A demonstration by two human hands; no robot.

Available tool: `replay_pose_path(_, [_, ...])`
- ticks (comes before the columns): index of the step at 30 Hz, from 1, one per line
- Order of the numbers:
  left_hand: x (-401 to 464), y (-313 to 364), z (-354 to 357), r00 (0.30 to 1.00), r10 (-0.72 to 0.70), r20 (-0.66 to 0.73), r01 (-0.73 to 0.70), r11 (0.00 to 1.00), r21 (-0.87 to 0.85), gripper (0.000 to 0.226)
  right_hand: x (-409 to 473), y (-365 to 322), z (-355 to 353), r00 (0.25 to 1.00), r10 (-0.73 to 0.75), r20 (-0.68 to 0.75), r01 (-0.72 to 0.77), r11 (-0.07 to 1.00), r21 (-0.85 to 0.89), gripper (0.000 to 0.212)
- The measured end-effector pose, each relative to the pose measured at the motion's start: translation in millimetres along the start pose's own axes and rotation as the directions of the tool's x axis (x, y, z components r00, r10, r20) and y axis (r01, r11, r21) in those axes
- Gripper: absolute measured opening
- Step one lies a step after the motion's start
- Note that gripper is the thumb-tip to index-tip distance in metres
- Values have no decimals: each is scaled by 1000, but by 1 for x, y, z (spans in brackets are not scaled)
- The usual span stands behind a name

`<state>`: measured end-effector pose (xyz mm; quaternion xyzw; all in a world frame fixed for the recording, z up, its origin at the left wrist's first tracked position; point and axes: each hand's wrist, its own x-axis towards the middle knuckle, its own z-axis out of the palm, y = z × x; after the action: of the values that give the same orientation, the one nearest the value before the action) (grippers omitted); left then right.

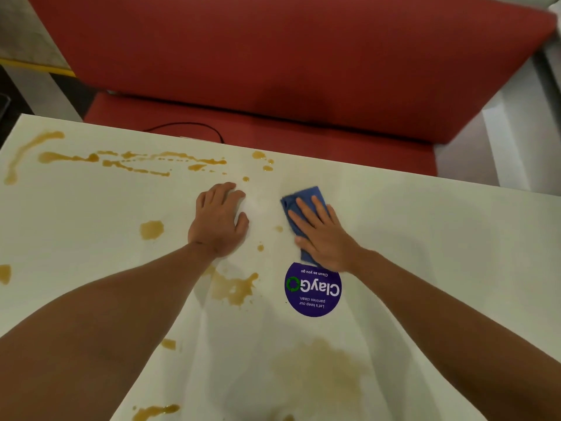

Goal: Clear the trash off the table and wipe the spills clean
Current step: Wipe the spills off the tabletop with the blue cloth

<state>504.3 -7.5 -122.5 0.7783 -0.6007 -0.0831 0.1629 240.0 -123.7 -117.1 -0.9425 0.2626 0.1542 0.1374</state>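
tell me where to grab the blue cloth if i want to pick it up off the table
Probably pinch the far end of the blue cloth, coming from above on the side away from you. It lies folded flat on the table, and the right hand presses straight fingers over its near half, so only the far end and left edge are bare.

hands: 2 (left hand [219, 219], right hand [322, 235]) | blue cloth [305, 197]: 1 | round purple sticker [313, 289]: 1 | white table [440, 238]: 1 | red bench [273, 71]: 1 | brown spills [151, 230]: many, uncounted
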Motion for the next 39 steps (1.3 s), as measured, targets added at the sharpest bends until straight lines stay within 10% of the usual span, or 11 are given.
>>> replay_pose_path(7, [0, 1, 0, 1000, 1, -9, -1, 1000, 6, 42, -56, 108, -7, 990, 110, 93, -104, 992, -71, 63])
replay_pose_path(13, [1, 1, 1, 1000, 1, 1, -1, 1000, 19, 43, 11, 61, -21, 817, 576, -23, -563, 805, 185, 67])
replay_pose_path(25, [0, 0, 1, 1000, 4, -3, -4, 1000, 22, 45, -45, -5, 11, 1000, -26, -5, 26, 999, 47, 69])
replay_pose_path(34, [0, 0, 2, 1000, -3, 9, 3, 1000, 17, 44, -21, 13, -7, 937, 347, -30, -341, 932, 125, 80])
replay_pose_path(39, [1, 1, 1, 1000, -10, 4, 10, 1000, 21, 46, 12, -70, -5, 981, 193, -10, -191, 978, 86, 70])
